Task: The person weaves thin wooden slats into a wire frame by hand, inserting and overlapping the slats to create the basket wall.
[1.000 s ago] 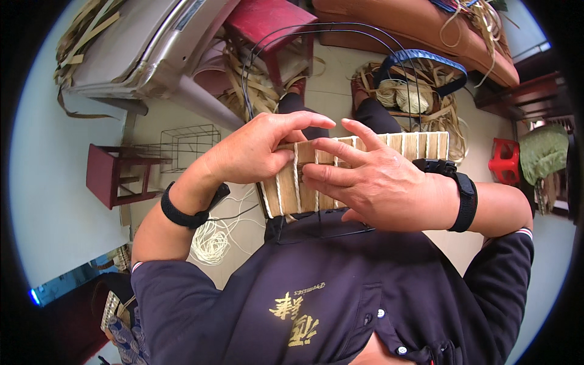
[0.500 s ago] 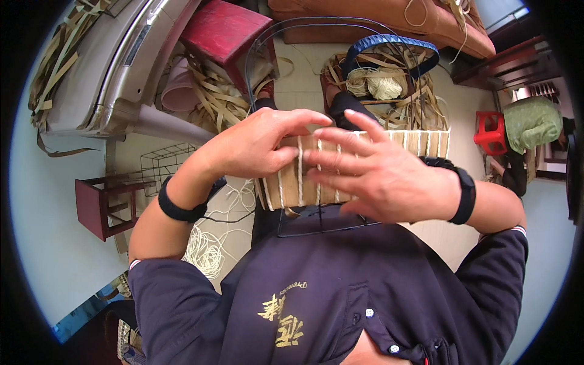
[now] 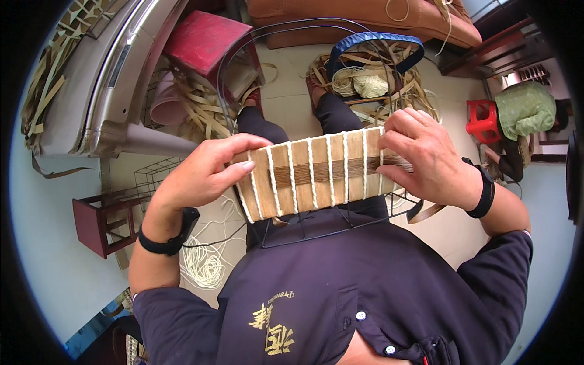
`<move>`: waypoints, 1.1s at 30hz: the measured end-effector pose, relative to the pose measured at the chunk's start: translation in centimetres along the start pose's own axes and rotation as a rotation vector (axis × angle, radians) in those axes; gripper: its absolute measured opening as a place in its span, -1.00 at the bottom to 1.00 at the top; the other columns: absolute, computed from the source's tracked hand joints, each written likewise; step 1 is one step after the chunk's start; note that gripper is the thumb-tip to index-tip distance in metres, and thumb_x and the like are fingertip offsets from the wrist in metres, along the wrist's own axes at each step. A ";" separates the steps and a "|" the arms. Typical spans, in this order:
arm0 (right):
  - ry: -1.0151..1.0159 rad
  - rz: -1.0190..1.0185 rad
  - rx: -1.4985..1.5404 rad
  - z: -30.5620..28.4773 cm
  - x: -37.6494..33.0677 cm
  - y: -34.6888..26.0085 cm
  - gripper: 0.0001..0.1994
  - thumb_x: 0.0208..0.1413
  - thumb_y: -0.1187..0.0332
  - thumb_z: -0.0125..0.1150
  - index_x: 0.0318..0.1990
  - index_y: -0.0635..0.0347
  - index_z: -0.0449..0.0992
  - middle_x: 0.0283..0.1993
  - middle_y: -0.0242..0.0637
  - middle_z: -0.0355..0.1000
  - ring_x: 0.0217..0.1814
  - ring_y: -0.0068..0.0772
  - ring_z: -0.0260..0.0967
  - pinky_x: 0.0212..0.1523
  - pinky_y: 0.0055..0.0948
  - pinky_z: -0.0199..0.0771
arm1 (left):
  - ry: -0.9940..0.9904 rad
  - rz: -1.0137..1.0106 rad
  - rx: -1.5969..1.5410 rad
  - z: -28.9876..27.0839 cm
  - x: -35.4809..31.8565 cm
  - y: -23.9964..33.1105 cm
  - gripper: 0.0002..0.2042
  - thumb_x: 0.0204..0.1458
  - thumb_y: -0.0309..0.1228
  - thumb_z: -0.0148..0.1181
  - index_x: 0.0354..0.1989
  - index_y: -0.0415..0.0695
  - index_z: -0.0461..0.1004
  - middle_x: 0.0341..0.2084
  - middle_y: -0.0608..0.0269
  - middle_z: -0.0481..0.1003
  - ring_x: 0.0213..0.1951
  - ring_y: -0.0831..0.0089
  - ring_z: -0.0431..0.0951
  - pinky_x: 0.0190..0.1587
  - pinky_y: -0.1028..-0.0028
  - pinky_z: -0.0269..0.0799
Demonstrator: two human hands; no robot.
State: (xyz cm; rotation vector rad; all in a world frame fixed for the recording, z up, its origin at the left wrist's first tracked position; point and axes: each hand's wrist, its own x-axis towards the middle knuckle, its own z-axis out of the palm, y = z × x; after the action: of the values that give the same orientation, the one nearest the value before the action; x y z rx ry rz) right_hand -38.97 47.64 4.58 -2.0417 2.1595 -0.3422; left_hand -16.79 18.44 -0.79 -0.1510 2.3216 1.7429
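Across my lap stands a half-woven basket [image 3: 301, 152] on a black wire frame [image 3: 310, 236] with a tall wire handle arch. Its facing side has light tan slats bound with white twisted cords. A dark brown, finely lined strip [image 3: 298, 174] runs across the middle, passing over some slats and under cords. My left hand [image 3: 198, 170] grips the basket's left end, thumb on the face and index finger along the upper edge. At the right end my right hand [image 3: 429, 158] is closed, fingertips above and thumb below the strip. Part of the strip is hidden under that hand.
White cord [image 3: 204, 267] lies coiled on the floor at left, near a small dark red stool [image 3: 97, 225]. Ahead are a red box-like stool [image 3: 207, 42], loose tan strips [image 3: 204, 112], balls of cream cord [image 3: 371, 85] and a blue-wrapped handle [image 3: 417, 55]. A person [image 3: 526, 112] sits at far right.
My hands have moved apart to the two ends of the basket, uncovering the brown strip. The basket now faces me more fully. The view has shifted slightly.
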 end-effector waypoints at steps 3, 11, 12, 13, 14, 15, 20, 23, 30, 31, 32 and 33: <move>-0.033 0.043 -0.001 -0.7 -1.0 0.3 -0.69 -0.13 0.34 0.50 -0.24 0.17 0.52 -0.18 -0.22 0.36 -0.07 -0.09 0.36 -0.06 -0.17 0.37 | -0.012 0.036 -0.044 -0.5 -0.8 -0.6 -0.60 0.24 -0.56 0.09 0.26 -0.32 0.41 0.03 0.09 0.58 0.08 0.42 0.54 0.19 0.35 0.42; -0.054 0.046 0.021 0.1 0.0 -0.1 -0.68 -0.16 0.39 0.50 -0.20 0.14 0.54 -0.21 -0.24 0.38 -0.09 -0.09 0.36 -0.08 -0.16 0.36 | -0.068 0.044 -0.103 -1.1 -1.7 -1.6 -0.53 0.14 -0.57 0.15 0.26 -0.32 0.39 0.07 0.10 0.55 0.13 0.41 0.52 0.24 0.37 0.39; -0.035 0.057 0.042 0.1 0.2 -0.2 -0.70 -0.15 0.40 0.49 -0.22 0.14 0.55 -0.21 -0.23 0.37 -0.09 -0.09 0.35 -0.06 -0.16 0.35 | -0.089 0.004 -0.149 -1.3 -1.6 -2.0 -0.46 0.12 -0.46 0.21 0.30 -0.35 0.35 0.15 0.10 0.50 0.20 0.41 0.46 0.28 0.37 0.34; 0.013 0.048 0.037 0.2 0.4 -0.5 -0.68 -0.17 0.42 0.50 -0.20 0.13 0.55 -0.24 -0.24 0.36 -0.11 -0.09 0.34 -0.10 -0.16 0.33 | -0.100 0.032 -0.181 -1.4 -1.5 -2.4 -0.45 0.11 -0.43 0.23 0.30 -0.36 0.35 0.16 0.10 0.49 0.21 0.40 0.45 0.30 0.36 0.32; 0.055 0.028 0.013 0.3 0.6 -0.8 -0.66 -0.20 0.42 0.51 -0.20 0.12 0.57 -0.24 -0.27 0.35 -0.13 -0.12 0.32 -0.12 -0.17 0.31 | -0.113 0.070 -0.210 -1.6 -1.3 -2.7 -0.43 0.11 -0.41 0.24 0.30 -0.37 0.34 0.18 0.09 0.48 0.22 0.39 0.44 0.31 0.36 0.31; 0.074 -0.033 0.031 0.6 1.0 -1.0 -0.65 -0.21 0.42 0.52 -0.18 0.12 0.59 -0.27 -0.26 0.32 -0.17 -0.13 0.29 -0.15 -0.18 0.30 | -0.131 0.072 -0.212 -1.9 -1.5 -2.9 -0.42 0.11 -0.39 0.25 0.30 -0.38 0.35 0.19 0.07 0.47 0.23 0.38 0.44 0.33 0.35 0.30; 0.020 -0.195 0.047 1.2 3.7 -2.7 -0.67 -0.14 0.31 0.50 -0.14 0.08 0.66 -0.17 -0.33 0.41 -0.04 -0.21 0.33 -0.03 -0.18 0.31 | -0.099 0.102 -0.130 -1.8 -1.9 -3.8 -0.49 0.07 -0.47 0.22 0.24 -0.32 0.40 0.10 0.12 0.52 0.16 0.41 0.48 0.28 0.37 0.35; -0.091 -0.421 -0.053 1.5 4.8 -3.5 -0.60 -0.01 0.25 0.44 0.04 0.02 0.67 0.19 -0.51 0.49 0.33 -0.29 0.27 0.37 -0.03 0.17 | -0.090 0.106 -0.060 -1.9 -2.0 -3.4 -0.50 0.05 -0.53 0.20 0.23 -0.30 0.40 0.08 0.14 0.52 0.15 0.41 0.49 0.28 0.37 0.36; -0.308 -0.413 -0.142 1.8 5.0 -3.3 -0.45 0.06 0.13 0.37 0.26 -0.02 0.56 0.37 -0.52 0.40 0.62 -0.25 0.01 0.60 0.24 -0.19 | -0.018 0.127 -0.095 -1.1 -2.1 -3.0 -0.43 -0.02 -0.67 0.16 0.27 -0.28 0.33 0.09 0.21 0.46 0.20 0.43 0.44 0.32 0.38 0.31; -0.308 -0.413 -0.141 1.9 5.2 -3.4 -0.45 0.06 0.13 0.37 0.26 -0.02 0.56 0.37 -0.52 0.40 0.62 -0.25 0.01 0.60 0.24 -0.19 | -0.018 0.126 -0.096 -1.1 -2.1 -3.1 -0.43 -0.02 -0.67 0.16 0.27 -0.28 0.33 0.09 0.21 0.46 0.20 0.43 0.44 0.32 0.38 0.31; -0.329 -0.435 -0.150 2.1 5.4 -3.5 -0.41 0.04 0.11 0.38 0.28 -0.02 0.54 0.40 -0.51 0.37 0.63 -0.24 -0.02 0.60 0.27 -0.23 | -0.008 0.131 -0.125 -1.0 -2.2 -3.1 -0.44 -0.02 -0.68 0.14 0.26 -0.28 0.34 0.07 0.21 0.46 0.19 0.44 0.44 0.32 0.38 0.32; -0.350 -0.458 -0.158 2.2 5.5 -3.6 -0.37 0.03 0.09 0.39 0.30 -0.02 0.53 0.43 -0.50 0.34 0.65 -0.24 -0.05 0.60 0.30 -0.26 | 0.003 0.136 -0.153 -0.9 -2.2 -3.1 -0.45 -0.02 -0.70 0.12 0.24 -0.28 0.34 0.06 0.22 0.46 0.18 0.45 0.44 0.31 0.39 0.32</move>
State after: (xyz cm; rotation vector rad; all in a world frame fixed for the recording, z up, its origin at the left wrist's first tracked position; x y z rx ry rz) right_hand -35.24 41.86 3.68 -2.4540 1.5528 0.1386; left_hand -14.07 16.56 -2.94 -0.0223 2.2462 1.9872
